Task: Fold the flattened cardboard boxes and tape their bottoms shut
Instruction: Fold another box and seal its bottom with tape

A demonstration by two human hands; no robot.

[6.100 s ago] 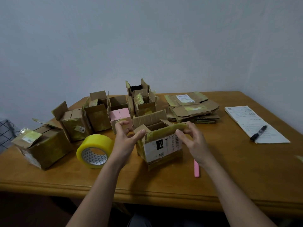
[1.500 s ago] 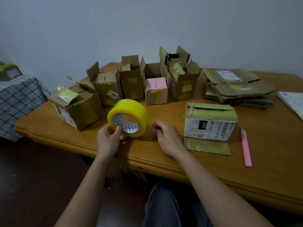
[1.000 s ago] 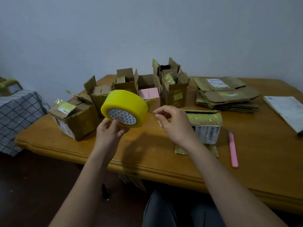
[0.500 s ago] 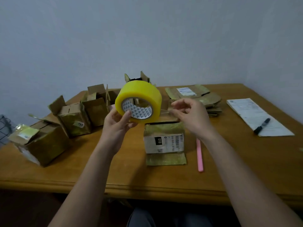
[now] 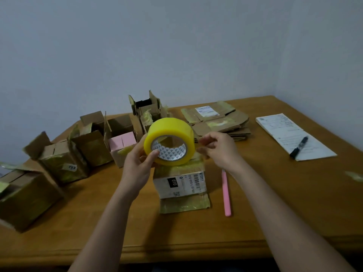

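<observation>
Done so far: we count 6 folded cardboard boxes (image 5: pixel 64 165) standing along the left and back of the wooden table (image 5: pixel 275 203); their undersides are hidden, so we cannot tell from here whether each bottom is taped.
Box in hand: the box with the 010 label (image 5: pixel 179 184) lies just in front of us, under the raised roll, its flaps folded shut and facing up; we judge this to be its bottom, with no fresh strip laid on it yet.
Left to do: the stack of flattened boxes (image 5: pixel 216 122) at the back right is unfolded, several sheets deep; we cannot count them.
Tape roll: the yellow tape roll (image 5: pixel 170 142) is held in the air above the labelled box, its open core turned toward us.
Left hand: our left hand (image 5: pixel 137 165) grips the roll from below and behind, thumb curled onto the core's rim.
Right hand: our right hand (image 5: pixel 218 150) pinches at the roll's right edge, thumb against fingertips; we judge it has the loose tape end, though the strip itself is too thin to see.
Cutter: the pink utility knife (image 5: pixel 225 193) lies beside the labelled box, to its right, untouched.
Change from 0.5 s ago: roll and hands sit lower in view, closer over the box, and the right hand's pinch is tighter against the roll.
</observation>
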